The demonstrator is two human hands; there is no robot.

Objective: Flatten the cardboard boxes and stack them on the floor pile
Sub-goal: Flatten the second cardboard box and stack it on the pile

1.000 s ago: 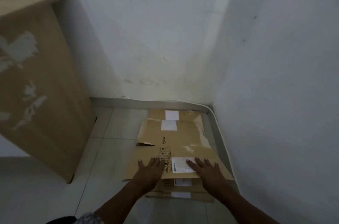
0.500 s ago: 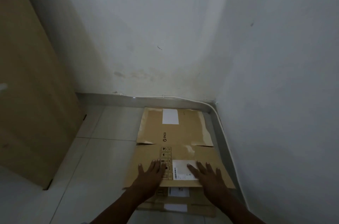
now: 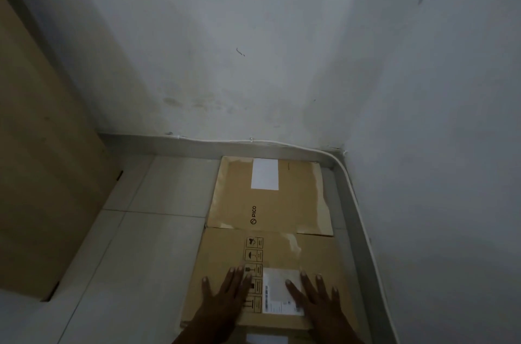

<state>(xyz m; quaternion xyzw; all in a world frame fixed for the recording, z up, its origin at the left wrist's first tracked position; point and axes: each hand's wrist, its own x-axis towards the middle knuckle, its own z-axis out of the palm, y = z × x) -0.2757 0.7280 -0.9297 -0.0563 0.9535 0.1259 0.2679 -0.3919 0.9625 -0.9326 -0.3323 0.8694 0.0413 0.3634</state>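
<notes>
Now, hands: left hand [image 3: 225, 300] and right hand [image 3: 317, 301] lie palm-down, fingers spread flat, gripping nothing.
Top box: flattened cardboard box [image 3: 282, 253] under both palms, on the floor pile in the room corner.
Shipping label [image 3: 282, 291]: white, between the hands, right fingers touching it.
Far box: second flattened box [image 3: 267, 202] against the wall.
Cabinet [image 3: 42, 174]: wooden, left, well apart.

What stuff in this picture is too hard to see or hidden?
All in the head view:
- Shipping label text: too small and dim to read.
- Cardboard under the top box: how many flattened pieces lie beneath is covered by it.
- Lowest white label: cut off by the bottom edge.
- Cabinet: top and left side cut off by the frame.
- Left hand and right hand palms: facing down, unseen.
</notes>
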